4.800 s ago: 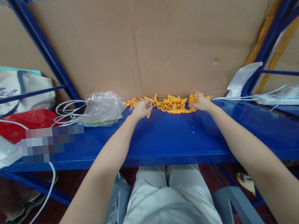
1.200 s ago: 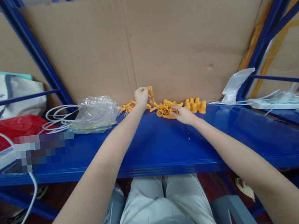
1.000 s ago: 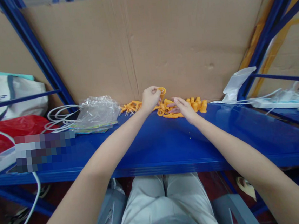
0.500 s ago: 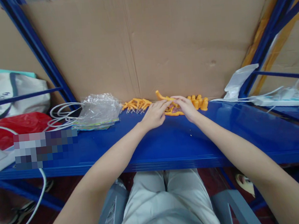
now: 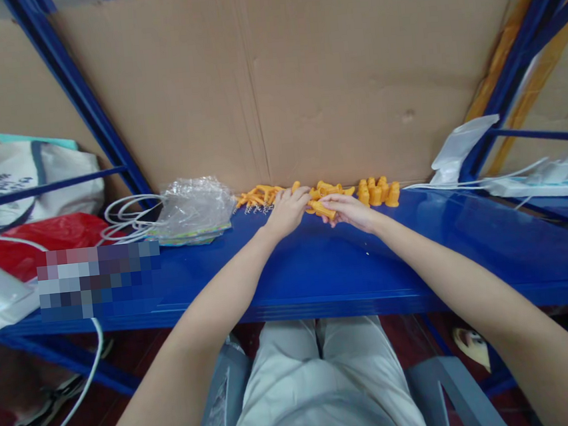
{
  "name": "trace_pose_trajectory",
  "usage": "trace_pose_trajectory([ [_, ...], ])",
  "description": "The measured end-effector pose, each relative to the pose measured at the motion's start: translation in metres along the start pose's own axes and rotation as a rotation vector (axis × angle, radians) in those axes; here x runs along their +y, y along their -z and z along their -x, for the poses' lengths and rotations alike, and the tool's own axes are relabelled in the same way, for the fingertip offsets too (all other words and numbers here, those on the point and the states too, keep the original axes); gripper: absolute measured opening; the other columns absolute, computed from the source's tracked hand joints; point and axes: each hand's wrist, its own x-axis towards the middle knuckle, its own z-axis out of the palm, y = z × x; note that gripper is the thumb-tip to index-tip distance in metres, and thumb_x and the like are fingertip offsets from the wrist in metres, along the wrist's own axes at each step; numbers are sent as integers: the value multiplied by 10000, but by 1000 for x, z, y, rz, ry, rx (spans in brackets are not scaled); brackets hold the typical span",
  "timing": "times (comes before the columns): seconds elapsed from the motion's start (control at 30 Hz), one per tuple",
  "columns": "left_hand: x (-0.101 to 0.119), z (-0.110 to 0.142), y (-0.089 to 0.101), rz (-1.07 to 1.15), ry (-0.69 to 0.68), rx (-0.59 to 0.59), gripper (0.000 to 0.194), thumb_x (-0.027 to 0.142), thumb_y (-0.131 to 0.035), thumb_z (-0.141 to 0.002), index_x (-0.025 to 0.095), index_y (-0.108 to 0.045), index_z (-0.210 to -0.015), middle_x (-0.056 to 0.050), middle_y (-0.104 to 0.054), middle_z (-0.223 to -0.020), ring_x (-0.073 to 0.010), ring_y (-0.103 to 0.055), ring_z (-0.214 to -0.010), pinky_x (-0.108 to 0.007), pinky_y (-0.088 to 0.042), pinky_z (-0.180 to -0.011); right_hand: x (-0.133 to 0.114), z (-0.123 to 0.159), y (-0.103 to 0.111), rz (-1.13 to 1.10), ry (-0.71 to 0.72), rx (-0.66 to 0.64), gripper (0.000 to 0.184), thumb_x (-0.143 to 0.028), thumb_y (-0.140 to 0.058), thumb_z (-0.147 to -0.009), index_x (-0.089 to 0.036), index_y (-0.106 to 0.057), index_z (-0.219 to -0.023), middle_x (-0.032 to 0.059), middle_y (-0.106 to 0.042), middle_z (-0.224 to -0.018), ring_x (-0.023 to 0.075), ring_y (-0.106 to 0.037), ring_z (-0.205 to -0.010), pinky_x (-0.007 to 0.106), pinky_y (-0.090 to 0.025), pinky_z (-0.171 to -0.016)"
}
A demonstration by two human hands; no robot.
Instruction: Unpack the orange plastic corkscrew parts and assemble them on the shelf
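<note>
My right hand [image 5: 353, 212] pinches a yellow-orange plastic piece [image 5: 324, 210], roughly tube-shaped, just above the blue tabletop. To its left, my left hand [image 5: 289, 214] has its fingers curled, with the end of an orange piece [image 5: 295, 186] sticking up by them; the fingers hide the rest. More orange pieces [image 5: 329, 187] lie right behind my hands. Left of my left hand is a pile of thin orange branching pieces with small metal chains [image 5: 258, 199]. Several stubby orange pieces [image 5: 377, 192] stand upright in a group to the right.
A stack of clear plastic bags [image 5: 191, 212] and coiled white cable [image 5: 126, 218] lie to the left, near a red bag [image 5: 40, 243] and a cloth bag [image 5: 59, 174]. Cardboard [image 5: 331, 81] walls the back. A white power strip [image 5: 537, 187] is at the right.
My hands have moved slightly apart. The long curved orange piece that stuck up between them no longer shows there, and a shorter tube-like piece now shows in my right fingers.
</note>
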Motion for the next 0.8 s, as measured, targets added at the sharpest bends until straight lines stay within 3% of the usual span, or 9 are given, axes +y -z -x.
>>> trace_pose_trajectory([
  [0.13, 0, -2, -1, -54, -2, -70, 319, 215, -356, -1023, 159, -663, -1089, -164, -676, -1146, -306, -607, -1048, -491, -475, -912, 1, -2, 3, 208, 70, -29, 231, -424, -710, -858, -206, -643, -890, -35, -609, -618, 107, -565, -570, 221, -480, -542],
  [0.23, 3, -3, 1, -52, -11, -108, 313, 218, -361, -1020, 155, -666, -1052, -163, -673, -1091, -305, -615, -1028, -461, -474, -892, 2, -2, 7, 357, 130, -15, 242, -449, -679, -874, -209, -656, -863, -35, -600, -606, 118, -553, -549, 246, -486, -549],
  [0.37, 9, -3, 3, -25, 0, -152, 287, 257, -403, -1016, 153, -670, -1028, -166, -690, -1069, -309, -642, -1010, -451, -467, -892, 2, -1, 11, 644, 237, 2, 203, -390, -624, -915, -205, -687, -971, 41, -718, -862, 194, -667, -800, 347, -543, -772],
  [0.43, 11, -3, 4, -19, 13, -189, 287, 275, -421, -1013, 151, -677, -1046, -164, -706, -1079, -310, -657, -1012, -449, -468, -901, 2, 0, 11, 853, 276, 16, 196, -315, -604, -930, -203, -681, -1072, 82, -735, -1054, 233, -678, -974, 393, -517, -890],
  [0.53, 14, -2, 5, 20, 67, -250, 308, 313, -431, -1012, 159, -692, -1066, -146, -731, -1095, -299, -678, -1028, -424, -478, -908, -1, 3, 8, 1176, 310, 44, 249, -253, -577, -948, -186, -660, -1173, 139, -706, -1207, 280, -646, -1117, 425, -463, -948],
  [0.67, 16, -2, 7, 63, 111, -270, 333, 356, -431, -1005, 182, -706, -1072, -123, -747, -1125, -285, -696, -1036, -401, -489, -909, -4, 6, 1, 1458, 347, 80, 268, -232, -513, -984, -151, -645, -1203, 186, -707, -1185, 318, -615, -1144, 441, -399, -934],
  [0.8, 18, -3, 10, 70, 153, -282, 348, 372, -428, -999, 178, -712, -1054, -126, -753, -1129, -298, -707, -1030, -408, -503, -892, -5, 6, -2, 1574, 393, 88, 260, -211, -452, -1005, -142, -640, -1171, 185, -715, -1121, 316, -604, -1113, 432, -346, -927],
])
